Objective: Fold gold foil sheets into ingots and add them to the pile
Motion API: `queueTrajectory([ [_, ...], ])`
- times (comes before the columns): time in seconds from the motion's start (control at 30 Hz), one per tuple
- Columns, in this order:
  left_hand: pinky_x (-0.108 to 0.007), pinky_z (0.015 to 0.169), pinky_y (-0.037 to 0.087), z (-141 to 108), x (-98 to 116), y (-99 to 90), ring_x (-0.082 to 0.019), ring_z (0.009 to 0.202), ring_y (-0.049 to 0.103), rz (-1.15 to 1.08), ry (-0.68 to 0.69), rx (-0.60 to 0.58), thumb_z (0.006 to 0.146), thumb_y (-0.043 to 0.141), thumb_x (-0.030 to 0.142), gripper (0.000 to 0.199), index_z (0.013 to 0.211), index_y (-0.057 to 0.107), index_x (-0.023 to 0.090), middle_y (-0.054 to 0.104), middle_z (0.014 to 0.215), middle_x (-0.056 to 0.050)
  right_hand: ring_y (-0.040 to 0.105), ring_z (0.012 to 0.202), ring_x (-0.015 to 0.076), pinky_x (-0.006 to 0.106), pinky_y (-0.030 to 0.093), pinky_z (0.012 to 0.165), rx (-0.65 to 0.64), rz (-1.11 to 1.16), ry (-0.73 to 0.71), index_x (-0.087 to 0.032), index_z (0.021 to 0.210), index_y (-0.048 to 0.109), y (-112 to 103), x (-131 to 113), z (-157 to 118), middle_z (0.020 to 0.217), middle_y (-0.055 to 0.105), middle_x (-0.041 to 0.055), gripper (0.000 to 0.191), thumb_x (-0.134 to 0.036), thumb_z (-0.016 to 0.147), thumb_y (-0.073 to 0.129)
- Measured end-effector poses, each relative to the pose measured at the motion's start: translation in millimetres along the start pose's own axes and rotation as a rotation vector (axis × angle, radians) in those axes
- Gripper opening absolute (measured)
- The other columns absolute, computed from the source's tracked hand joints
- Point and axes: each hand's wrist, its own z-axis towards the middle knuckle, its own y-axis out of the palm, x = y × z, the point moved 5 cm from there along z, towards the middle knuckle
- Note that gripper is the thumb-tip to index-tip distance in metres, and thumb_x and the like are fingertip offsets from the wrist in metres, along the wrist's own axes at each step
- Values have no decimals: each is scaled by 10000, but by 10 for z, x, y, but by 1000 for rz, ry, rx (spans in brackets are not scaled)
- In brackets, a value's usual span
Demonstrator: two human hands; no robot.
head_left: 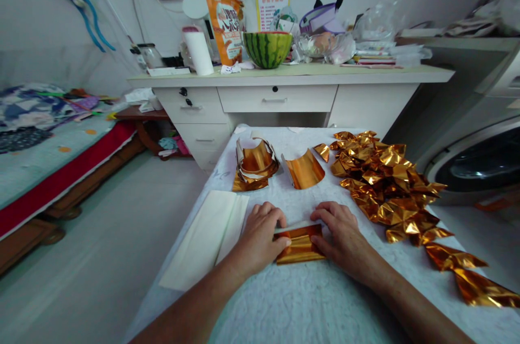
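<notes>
A sheet of gold foil paper [301, 249] lies on the cloth-covered table, its far edge curled up to show a pale underside. My left hand [264, 235] grips its left end, thumb on the gold face and fingers behind the far edge. At the right end, my right hand [339, 233] holds it the same way. Beyond my hands rests a single curved gold sheet [305, 170]. Left of that stands a curled stack of gold sheets [255, 162]. Folded gold foil pieces [382, 176] are heaped along the right side.
Pale paper strips [203, 241] lie left of my left hand on the table [317, 306]. Behind is a white desk [280, 99] carrying a cut watermelon [268, 50] and an orange pouch [226, 27]. A washing machine [479, 132] stands right, a bed [73, 143] left.
</notes>
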Motion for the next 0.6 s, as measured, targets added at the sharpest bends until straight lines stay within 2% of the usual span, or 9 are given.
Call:
queueTrajectory([
  [0.13,-288,772,363,7,12,16,-189,867,504,-104,3,-28,714,587,97,141,764,509,203,548,812,12,497,1027,282,476,405,898,30,83,28,-224,944,584,-21,-6,-4,1098,576,84,225,-160,732,625],
  [0.27,-255,705,361,16,44,14,-158,785,512,-248,-14,-54,715,598,108,126,736,509,196,538,755,29,549,912,229,380,461,803,25,358,131,-237,1184,512,-25,66,-29,997,579,51,468,-193,738,644],
  [0.33,-238,688,369,19,73,18,-139,747,512,-366,-3,-76,719,611,116,112,759,538,192,543,743,38,558,801,190,316,467,698,-47,557,173,-236,1220,505,-9,87,-37,913,578,23,466,-254,776,644],
  [0.37,-231,684,374,19,84,21,-131,736,512,-422,2,-84,722,617,120,107,780,560,190,548,742,41,549,754,174,292,456,658,-88,646,174,-226,1150,552,-8,83,-38,859,572,9,375,-290,792,647],
  [0.43,-221,670,378,20,91,23,-123,715,511,-494,-1,-83,735,630,142,94,814,599,183,553,732,42,520,702,150,263,428,626,-151,775,156,-198,888,618,-27,66,-33,764,549,-8,190,-365,809,660],
  [0.5,-217,638,373,18,78,23,-120,680,501,-506,-28,-73,752,645,188,61,807,622,174,547,699,40,480,664,131,247,395,606,-153,827,156,-183,726,598,-66,72,-24,694,508,-23,266,-424,804,679],
  [0.6,-218,590,357,13,49,9,-118,631,479,-477,-88,-55,750,672,255,106,787,645,159,539,656,37,437,628,116,237,358,576,-140,871,216,-177,729,595,-85,122,-21,659,481,-36,331,-487,792,690],
])
